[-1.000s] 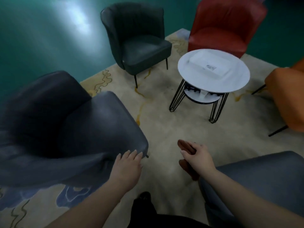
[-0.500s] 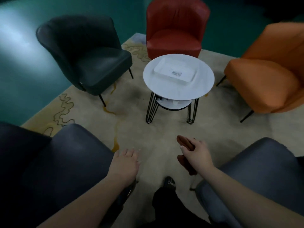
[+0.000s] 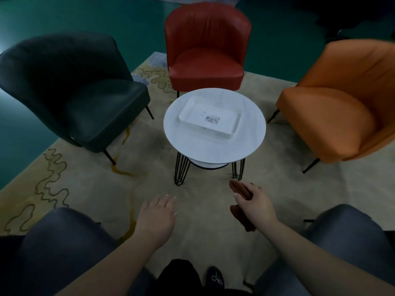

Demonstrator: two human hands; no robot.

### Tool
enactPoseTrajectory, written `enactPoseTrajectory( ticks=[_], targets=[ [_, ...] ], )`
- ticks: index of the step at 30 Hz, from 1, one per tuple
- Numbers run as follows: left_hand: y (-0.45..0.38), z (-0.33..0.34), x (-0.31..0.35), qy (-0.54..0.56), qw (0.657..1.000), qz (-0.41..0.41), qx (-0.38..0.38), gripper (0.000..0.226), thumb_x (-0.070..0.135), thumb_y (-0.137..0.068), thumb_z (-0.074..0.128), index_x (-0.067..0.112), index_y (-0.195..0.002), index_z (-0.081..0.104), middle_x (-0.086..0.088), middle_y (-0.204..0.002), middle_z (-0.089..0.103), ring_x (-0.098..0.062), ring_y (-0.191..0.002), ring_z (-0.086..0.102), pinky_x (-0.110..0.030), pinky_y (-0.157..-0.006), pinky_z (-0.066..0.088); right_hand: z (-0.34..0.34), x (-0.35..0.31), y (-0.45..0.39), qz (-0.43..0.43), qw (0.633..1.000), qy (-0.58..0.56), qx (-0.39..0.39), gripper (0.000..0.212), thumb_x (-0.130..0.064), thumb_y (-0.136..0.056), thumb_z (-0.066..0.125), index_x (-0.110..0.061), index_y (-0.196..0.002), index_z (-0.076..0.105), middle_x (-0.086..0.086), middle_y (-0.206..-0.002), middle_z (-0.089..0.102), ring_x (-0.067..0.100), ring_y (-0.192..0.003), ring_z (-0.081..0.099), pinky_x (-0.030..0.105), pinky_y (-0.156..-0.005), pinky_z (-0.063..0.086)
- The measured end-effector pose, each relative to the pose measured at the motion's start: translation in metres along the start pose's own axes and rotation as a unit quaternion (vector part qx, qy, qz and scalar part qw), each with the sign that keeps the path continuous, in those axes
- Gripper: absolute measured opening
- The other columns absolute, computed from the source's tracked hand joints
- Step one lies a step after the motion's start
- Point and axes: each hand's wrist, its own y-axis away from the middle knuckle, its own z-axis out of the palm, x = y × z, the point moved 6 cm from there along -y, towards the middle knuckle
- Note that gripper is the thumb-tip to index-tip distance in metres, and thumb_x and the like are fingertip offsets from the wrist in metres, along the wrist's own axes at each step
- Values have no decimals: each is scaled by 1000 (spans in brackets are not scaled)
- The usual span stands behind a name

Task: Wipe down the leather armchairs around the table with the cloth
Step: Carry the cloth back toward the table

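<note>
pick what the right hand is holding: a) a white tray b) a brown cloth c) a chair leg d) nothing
b: the right hand has its fingers curled round a folded brown cloth above the rug, while the white tray sits untouched on the round table.
</note>
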Motion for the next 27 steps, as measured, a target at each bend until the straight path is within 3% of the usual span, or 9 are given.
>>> enactPoseTrajectory(
  ticks=[4, 8, 12, 16, 24, 27],
  targets=[
    [-50, -22, -16, -3, 1000, 13, 6, 53, 45, -100, 22, 28, -151, 19, 4, -157, 23, -20, -143, 22, -43, -114, 20, 9, -25, -41, 5, 1000, -15, 4, 40, -33, -84, 67, -44, -122, 58, -5, -109, 49, -8, -75, 50, 17, -79, 38],
    [-109, -46, -40, 13, 1000, 26, 8, 54, 45, -101, 20, 29, -152, 16, 4, -159, 19, -18, -145, 17, -42, -115, 15, 18, -56, -84, 11, 999, -41, 29, 36, -30, -85, 67, -44, -117, 59, -15, -105, 45, -9, -79, 51, 3, -66, 34],
    [-167, -73, -60, 7, 999, 48, 4, 53, 45, -101, 21, 30, -152, 16, 4, -159, 18, -18, -145, 15, -43, -115, 13, 29, -80, -123, 32, 997, -56, 42, 35, -29, -85, 65, -40, -118, 62, -11, -107, 49, -3, -85, 56, 13, -70, 41],
    [-214, -94, -70, -19, 997, 72, 1, 54, 44, -102, 22, 28, -153, 15, 4, -159, 17, -19, -146, 15, -44, -116, 13, 37, -98, -153, 46, 995, -72, 58, 33, -25, -84, 66, -35, -116, 64, -2, -109, 50, 4, -91, 58, 29, -84, 49],
    [-302, -112, -57, -17, 995, 96, -14, 54, 45, -101, 20, 30, -153, 14, 3, -159, 19, -20, -145, 15, -44, -115, 13, 26, -95, -227, 73, 993, -59, 66, 31, -30, -85, 62, -38, -115, 62, -3, -113, 49, -22, -90, 46, 20, -79, 43],
    [-340, -115, -49, -32, 994, 98, -23, 55, 45, -101, 20, 29, -153, 13, 3, -159, 19, -20, -145, 16, -44, -115, 14, 19, -86, -272, 78, 994, -56, 49, 28, -32, -84, 61, -39, -111, 63, -1, -112, 50, -8, -85, 54, 26, -77, 48]
  ],
)
